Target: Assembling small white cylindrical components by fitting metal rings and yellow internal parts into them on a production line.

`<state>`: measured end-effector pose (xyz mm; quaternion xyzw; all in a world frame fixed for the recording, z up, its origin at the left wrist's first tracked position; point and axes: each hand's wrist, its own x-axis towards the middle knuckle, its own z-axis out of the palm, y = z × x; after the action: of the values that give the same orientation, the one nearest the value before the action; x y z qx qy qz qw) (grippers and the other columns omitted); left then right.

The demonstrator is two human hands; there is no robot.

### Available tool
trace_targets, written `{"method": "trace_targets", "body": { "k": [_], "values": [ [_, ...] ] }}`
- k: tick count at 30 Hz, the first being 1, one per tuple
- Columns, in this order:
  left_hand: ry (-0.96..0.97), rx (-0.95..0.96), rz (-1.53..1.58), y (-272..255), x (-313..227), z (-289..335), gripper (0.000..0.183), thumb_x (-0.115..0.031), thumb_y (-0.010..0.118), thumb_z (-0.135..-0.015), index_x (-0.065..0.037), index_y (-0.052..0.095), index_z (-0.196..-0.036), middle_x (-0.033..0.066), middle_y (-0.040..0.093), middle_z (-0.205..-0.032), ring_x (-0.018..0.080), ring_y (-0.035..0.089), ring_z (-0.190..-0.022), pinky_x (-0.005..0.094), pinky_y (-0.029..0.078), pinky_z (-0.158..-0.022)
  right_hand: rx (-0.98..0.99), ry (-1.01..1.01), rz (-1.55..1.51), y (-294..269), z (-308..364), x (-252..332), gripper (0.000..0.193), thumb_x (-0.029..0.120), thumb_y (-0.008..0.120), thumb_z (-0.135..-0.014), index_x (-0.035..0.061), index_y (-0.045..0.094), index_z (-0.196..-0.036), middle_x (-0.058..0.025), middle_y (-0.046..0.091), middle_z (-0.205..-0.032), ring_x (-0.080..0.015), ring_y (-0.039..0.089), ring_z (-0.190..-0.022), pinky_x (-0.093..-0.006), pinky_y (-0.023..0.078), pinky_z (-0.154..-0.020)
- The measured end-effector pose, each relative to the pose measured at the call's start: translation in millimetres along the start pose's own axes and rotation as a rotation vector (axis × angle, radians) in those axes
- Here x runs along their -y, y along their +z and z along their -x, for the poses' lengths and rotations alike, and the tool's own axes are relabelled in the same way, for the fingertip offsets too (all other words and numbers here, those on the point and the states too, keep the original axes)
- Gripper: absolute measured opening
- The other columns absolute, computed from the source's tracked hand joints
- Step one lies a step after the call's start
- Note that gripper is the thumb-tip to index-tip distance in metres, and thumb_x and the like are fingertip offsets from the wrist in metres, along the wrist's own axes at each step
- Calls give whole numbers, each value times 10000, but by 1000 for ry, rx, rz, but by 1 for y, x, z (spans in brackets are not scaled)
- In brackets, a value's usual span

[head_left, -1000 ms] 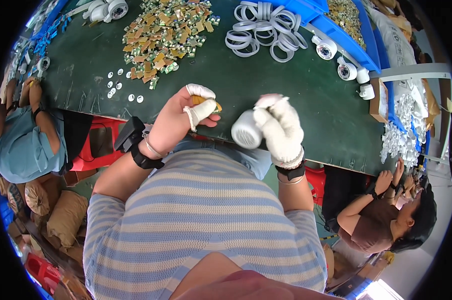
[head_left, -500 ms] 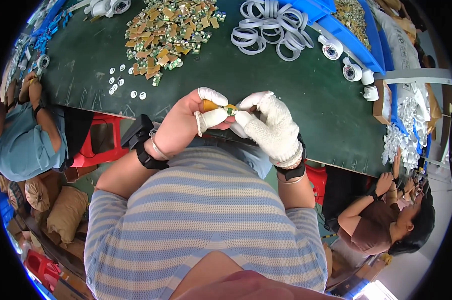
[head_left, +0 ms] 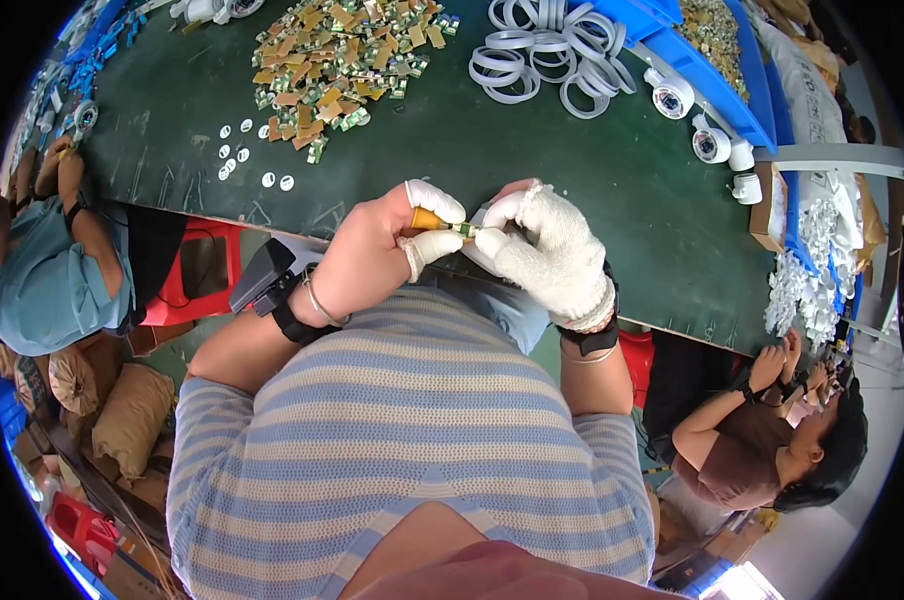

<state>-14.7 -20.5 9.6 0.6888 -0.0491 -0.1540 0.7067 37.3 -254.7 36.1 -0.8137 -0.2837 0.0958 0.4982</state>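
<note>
My left hand [head_left: 372, 245], with white covers on thumb and forefinger, is closed in a pinch on an orange-yellow piece [head_left: 428, 219]; its kind is too small to tell. A small green circuit board [head_left: 463, 230] lies between the fingertips of both hands. My right hand [head_left: 552, 250], in a white knit glove, is closed, thumb and forefinger at the board's right end. Partly hidden under that hand is a smooth white part [head_left: 478, 252]. Both hands are over the table's near edge, close to my body.
On the green table [head_left: 392, 150] lie a pile of small circuit boards [head_left: 337, 70], several white discs [head_left: 234, 154] and translucent rings [head_left: 552, 55]. White round-faced fittings [head_left: 710, 145] stand by blue bins [head_left: 712, 90]. Other people sit at left [head_left: 57, 255] and right [head_left: 742, 440].
Both hands have shifted slightly right and stay close together. More of the orange-yellow piece and the white part shows. The left wrist has turned a little.
</note>
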Motion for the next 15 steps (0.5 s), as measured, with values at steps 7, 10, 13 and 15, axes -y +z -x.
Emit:
{"method": "trace_targets", "body": {
  "k": [7, 10, 13, 15],
  "values": [
    [49, 12, -43, 4, -4, 1, 257, 2, 724, -970, -25, 633, -1208, 32, 715, -1103, 100, 680, -1013, 266, 546, -909, 107, -13, -51, -10, -5, -7, 121, 74, 791, -845, 71, 701, -926, -65, 673, -929, -207, 636, -861, -331, 501, -761],
    [-33, 53, 8, 2, -8, 1, 249, 0, 719, -975, -19, 637, -1209, 39, 722, -1098, 103, 683, -1012, 267, 546, -906, 136, -104, -64, -11, -5, -7, 117, 71, 789, -849, 71, 695, -919, -63, 673, -920, -206, 639, -866, -324, 501, -763],
    [-68, 38, 73, 2, -6, 2, 238, -27, 724, -980, -25, 655, -1208, 37, 736, -1079, 86, 672, -954, 250, 540, -843, 111, -52, -23, -10, -1, 0, 130, 89, 810, -842, 78, 713, -927, -63, 701, -920, -228, 669, -907, -348, 509, -795],
    [-56, 12, 87, 0, -8, 2, 237, -52, 732, -981, -35, 671, -1210, 30, 749, -1060, 68, 659, -900, 235, 531, -785, 26, -143, 112, -9, -1, 2, 150, 143, 853, -816, 110, 747, -917, -44, 736, -914, -266, 695, -961, -393, 518, -854]
  ]
}}
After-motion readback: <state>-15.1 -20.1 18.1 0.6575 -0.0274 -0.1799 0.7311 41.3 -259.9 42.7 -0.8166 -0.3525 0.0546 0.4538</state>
